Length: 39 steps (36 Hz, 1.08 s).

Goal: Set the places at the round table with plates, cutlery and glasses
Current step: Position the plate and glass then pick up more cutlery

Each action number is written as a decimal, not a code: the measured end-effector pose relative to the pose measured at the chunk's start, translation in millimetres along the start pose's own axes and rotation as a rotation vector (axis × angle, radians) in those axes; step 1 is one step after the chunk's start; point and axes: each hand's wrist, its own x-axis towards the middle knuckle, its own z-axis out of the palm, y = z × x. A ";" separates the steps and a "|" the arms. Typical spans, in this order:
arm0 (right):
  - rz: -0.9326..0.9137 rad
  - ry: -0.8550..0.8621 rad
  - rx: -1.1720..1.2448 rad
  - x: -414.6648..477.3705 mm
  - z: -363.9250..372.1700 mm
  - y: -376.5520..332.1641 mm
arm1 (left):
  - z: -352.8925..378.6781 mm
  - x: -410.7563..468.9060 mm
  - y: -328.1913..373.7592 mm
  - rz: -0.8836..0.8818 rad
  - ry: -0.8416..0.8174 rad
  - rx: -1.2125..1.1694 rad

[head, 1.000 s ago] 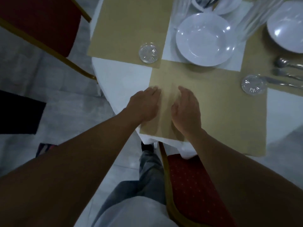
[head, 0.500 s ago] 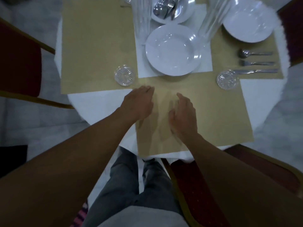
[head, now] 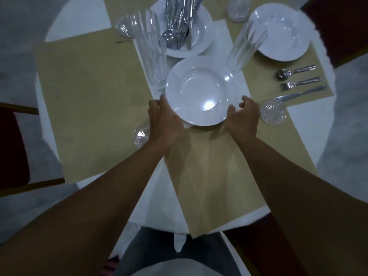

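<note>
Between the two hands, a deep white plate (head: 199, 90) is held by its near rim, which overlaps the far end of a tan placemat (head: 209, 168) on the round table (head: 302, 124). The left hand (head: 165, 122) clasps the left rim, its fingers (head: 159, 104) lying fairly straight along the edge. The right hand (head: 244, 118) holds the right rim with its thumb on top and its fingers (head: 247, 101) curled at the edge.

Just beyond the left fingertips stands a left ribbed glass (head: 152, 50). Beyond the right fingers stands a right ribbed glass (head: 247, 46). Just right of the right fingers lies a small glass coaster (head: 271, 112), with a knife (head: 298, 95), fork (head: 298, 84) and spoon (head: 294, 72) near it and a far plate (head: 278, 34) beyond them. Well beyond both hands, a second plate (head: 203, 40) carries loose cutlery (head: 179, 24).
</note>
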 end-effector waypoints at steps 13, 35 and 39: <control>0.039 -0.039 -0.037 33.4 9.7 -8.1 | -4.9 31.1 -0.3 -0.139 -0.096 -0.209; 0.076 0.004 0.277 30.8 1.4 -5.6 | 0.1 22.5 13.6 -0.245 -0.042 -0.251; 0.096 0.001 0.316 28.0 -4.4 0.9 | -1.1 16.4 15.7 -0.252 -0.057 -0.243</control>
